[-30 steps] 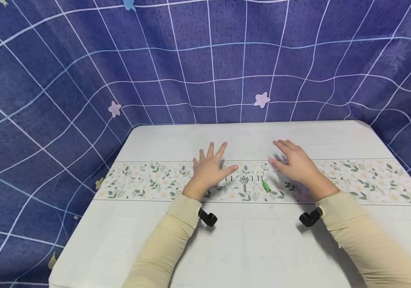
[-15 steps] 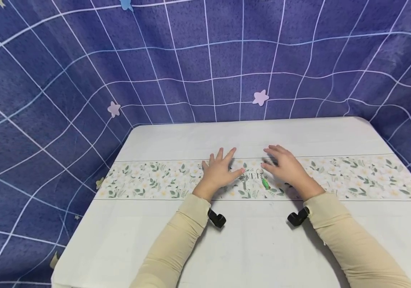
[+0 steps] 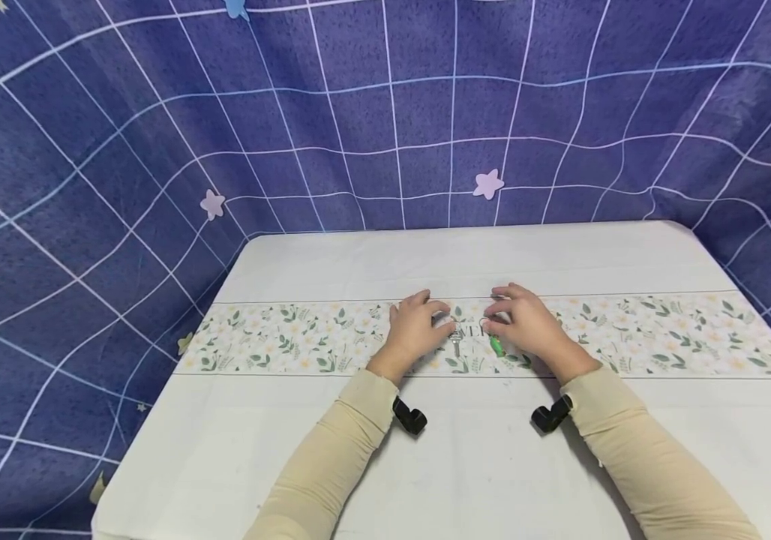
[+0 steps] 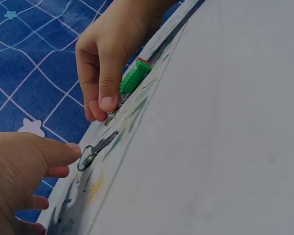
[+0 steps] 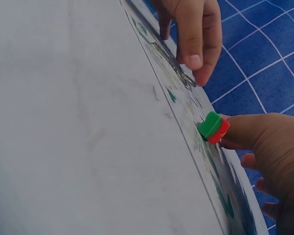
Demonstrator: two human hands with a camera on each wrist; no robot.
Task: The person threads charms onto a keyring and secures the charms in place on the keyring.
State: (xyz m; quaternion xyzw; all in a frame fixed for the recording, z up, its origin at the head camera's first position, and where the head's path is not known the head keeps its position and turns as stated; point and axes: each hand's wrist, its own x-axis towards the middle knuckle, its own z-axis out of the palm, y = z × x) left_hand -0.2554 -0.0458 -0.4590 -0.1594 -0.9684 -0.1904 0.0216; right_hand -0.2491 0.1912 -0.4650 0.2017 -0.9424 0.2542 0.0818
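A silver key (image 3: 456, 341) lies on the floral band of the white table, a ring at its far end. My left hand (image 3: 414, 330) is bent over it from the left. In the left wrist view the thumb tip is right at the key's ring (image 4: 84, 159). Just to the right lies a keychain with a green charm (image 3: 497, 346); its red end shows in the right wrist view on the charm (image 5: 213, 127). My right hand (image 3: 526, 321) is lowered to its metal ring (image 3: 484, 323), thumb and forefinger either side, a gap between their tips in the head view.
The white table (image 3: 277, 450) carries a printed floral strip (image 3: 662, 337) across it. Behind and to the left hangs a blue curtain (image 3: 358, 120) with white grid lines and stars. A small black device (image 3: 409, 417) sits on each wrist.
Both hands have moved inward and down toward the key and keychain. The left fingers, spread before, are now bent. The right thumb and forefinger have come to the keychain's ring.
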